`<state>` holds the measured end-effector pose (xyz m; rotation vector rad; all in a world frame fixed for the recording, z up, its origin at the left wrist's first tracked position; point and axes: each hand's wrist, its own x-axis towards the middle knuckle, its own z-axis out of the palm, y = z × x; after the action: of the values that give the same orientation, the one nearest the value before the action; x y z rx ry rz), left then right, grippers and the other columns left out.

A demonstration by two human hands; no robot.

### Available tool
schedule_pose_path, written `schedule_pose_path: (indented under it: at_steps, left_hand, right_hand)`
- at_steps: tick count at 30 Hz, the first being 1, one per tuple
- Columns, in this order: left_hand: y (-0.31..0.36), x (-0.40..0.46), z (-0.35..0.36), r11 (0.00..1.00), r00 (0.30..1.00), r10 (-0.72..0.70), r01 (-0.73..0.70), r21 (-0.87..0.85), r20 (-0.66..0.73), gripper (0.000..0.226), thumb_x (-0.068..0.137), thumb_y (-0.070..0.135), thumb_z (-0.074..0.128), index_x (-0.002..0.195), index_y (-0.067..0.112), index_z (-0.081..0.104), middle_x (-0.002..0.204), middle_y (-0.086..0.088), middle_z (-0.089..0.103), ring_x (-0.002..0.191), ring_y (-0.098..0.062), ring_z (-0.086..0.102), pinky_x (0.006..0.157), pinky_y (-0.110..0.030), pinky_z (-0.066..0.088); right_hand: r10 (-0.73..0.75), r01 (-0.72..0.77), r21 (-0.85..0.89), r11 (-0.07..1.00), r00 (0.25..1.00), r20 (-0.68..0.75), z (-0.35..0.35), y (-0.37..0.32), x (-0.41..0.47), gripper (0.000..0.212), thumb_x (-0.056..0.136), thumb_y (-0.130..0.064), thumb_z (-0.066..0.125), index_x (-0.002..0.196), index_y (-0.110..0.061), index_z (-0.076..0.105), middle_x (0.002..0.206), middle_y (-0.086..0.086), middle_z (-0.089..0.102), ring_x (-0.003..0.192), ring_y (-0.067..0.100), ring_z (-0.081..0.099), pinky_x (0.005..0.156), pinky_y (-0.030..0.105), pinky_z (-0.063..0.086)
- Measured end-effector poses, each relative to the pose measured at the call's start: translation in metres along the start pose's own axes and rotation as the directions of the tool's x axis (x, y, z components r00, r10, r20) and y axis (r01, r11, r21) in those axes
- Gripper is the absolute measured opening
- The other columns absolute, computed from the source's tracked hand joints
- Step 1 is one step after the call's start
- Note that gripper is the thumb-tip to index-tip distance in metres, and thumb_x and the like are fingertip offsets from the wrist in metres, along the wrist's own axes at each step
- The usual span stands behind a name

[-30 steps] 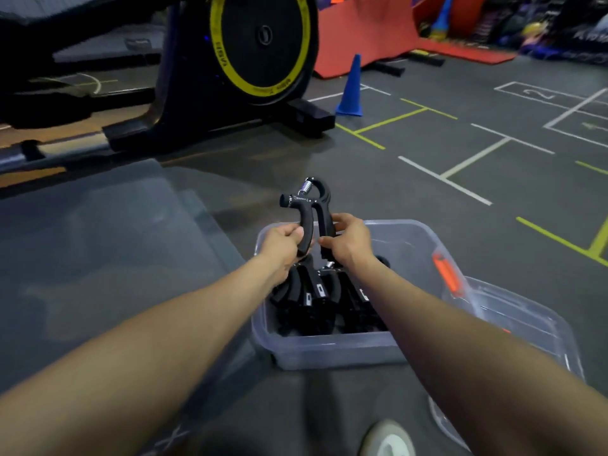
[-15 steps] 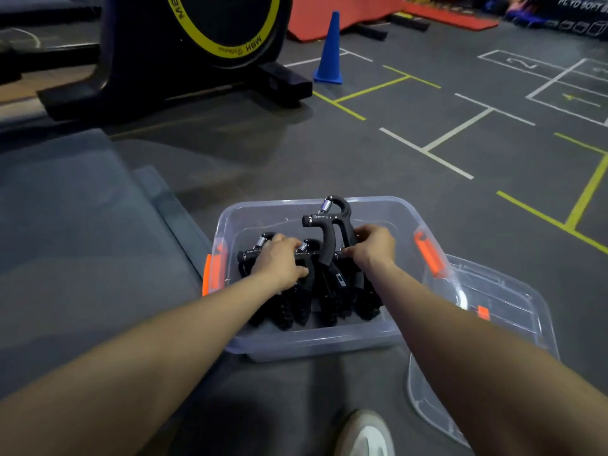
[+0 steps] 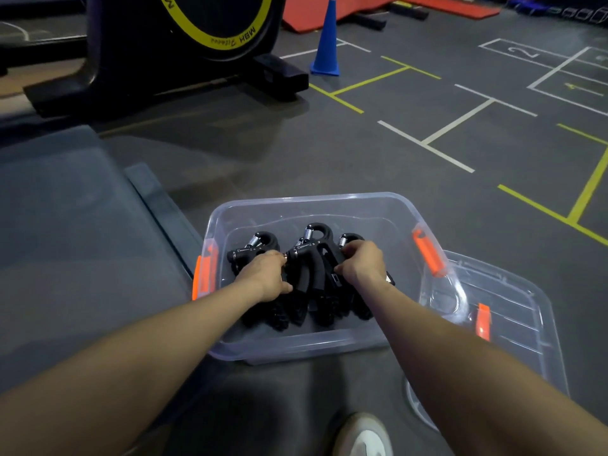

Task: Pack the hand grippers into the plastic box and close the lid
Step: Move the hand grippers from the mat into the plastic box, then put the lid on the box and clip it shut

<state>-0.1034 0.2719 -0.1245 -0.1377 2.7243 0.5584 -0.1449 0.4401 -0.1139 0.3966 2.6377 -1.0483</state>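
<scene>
Lowered now: black spring-loaded hand gripper (image 3: 311, 258), a second ago held well above the rim, down among the other black grippers (image 3: 253, 250) inside the clear plastic box with orange latches (image 3: 296, 348). Packing probably near done; closing yet to come. Left hand (image 3: 266, 274) at the gripper's 9 o'clock, fingers curled on its handle. Right hand (image 3: 362, 264) at 3 o'clock, fingers curled round the other handle. Clear lid (image 3: 513, 311) on the floor at the box's 4 o'clock.

Both hands reach into the clear plastic box (image 3: 378, 212) on the floor: the left hand (image 3: 266, 274) and right hand (image 3: 362, 263) grip black hand grippers (image 3: 316, 258) packed inside. The lid (image 3: 513, 301) lies just right of it.
</scene>
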Motion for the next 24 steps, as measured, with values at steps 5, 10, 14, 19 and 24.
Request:
schedule_pose_path:
  at_steps: [5, 10, 14, 19, 24]
  left_hand:
    - [-0.005, -0.004, -0.003, 1.0, 1.0, 0.002, -0.002, -0.016, 0.008, 0.065, 0.081, 0.026, 0.069, 0.138, 0.012, 0.041, 0.147, 0.0, 0.036, 0.134, -0.023, 0.039, 0.112, -0.035, 0.033]
    - [-0.003, -0.003, -0.003, 1.0, 1.0, -0.016, 0.016, -0.004, 0.003, 0.068, 0.081, 0.026, 0.069, 0.14, 0.014, 0.038, 0.148, 0.0, 0.035, 0.134, -0.023, 0.039, 0.112, -0.034, 0.033]
    - [-0.003, -0.002, -0.003, 0.999, 0.999, -0.044, 0.044, -0.017, 0.009, 0.073, 0.077, 0.025, 0.073, 0.14, 0.015, 0.037, 0.147, -0.002, 0.036, 0.134, -0.024, 0.04, 0.112, -0.035, 0.033]
    - [0.005, -0.007, -0.017, 0.999, 0.999, -0.037, 0.037, -0.009, 0.002, 0.066, 0.078, 0.027, 0.072, 0.136, 0.013, 0.043, 0.143, -0.005, 0.038, 0.131, -0.025, 0.042, 0.109, -0.033, 0.035]
    - [0.039, -0.017, -0.049, 0.999, 0.997, 0.03, -0.032, -0.026, -0.065, 0.064, 0.083, 0.03, 0.066, 0.139, 0.016, 0.039, 0.143, -0.006, 0.038, 0.13, -0.027, 0.043, 0.109, -0.036, 0.036]
  right_hand:
    - [0.012, -0.012, -0.013, 1.0, 1.0, -0.003, 0.002, -0.003, 0.002, 0.032, 0.072, -0.004, 0.069, 0.098, -0.023, 0.068, 0.105, 0.008, 0.07, 0.098, 0.028, 0.066, 0.082, 0.032, 0.053]
    - [0.021, -0.02, -0.019, 1.0, 0.999, 0.029, 0.008, -0.008, 0.004, 0.032, 0.075, -0.009, 0.071, 0.105, -0.02, 0.068, 0.112, 0.006, 0.068, 0.106, 0.029, 0.064, 0.086, 0.031, 0.05]
    - [0.042, -0.042, 0.002, 0.999, 0.999, 0.02, 0.02, -0.011, 0.0, 0.032, 0.076, -0.011, 0.071, 0.108, -0.017, 0.066, 0.112, 0.007, 0.068, 0.103, 0.028, 0.064, 0.083, 0.031, 0.051]
    - [-0.043, 0.038, 0.065, 0.997, 0.996, 0.073, 0.01, -0.013, -0.001, 0.037, 0.077, -0.006, 0.072, 0.113, -0.005, 0.064, 0.114, 0.012, 0.068, 0.107, 0.028, 0.063, 0.092, 0.034, 0.051]
    - [-0.194, 0.188, 0.118, 0.975, 0.98, 0.048, -0.035, -0.026, -0.006, 0.049, 0.081, -0.006, 0.069, 0.128, -0.009, 0.056, 0.125, 0.01, 0.062, 0.105, 0.018, 0.06, 0.085, 0.021, 0.044]
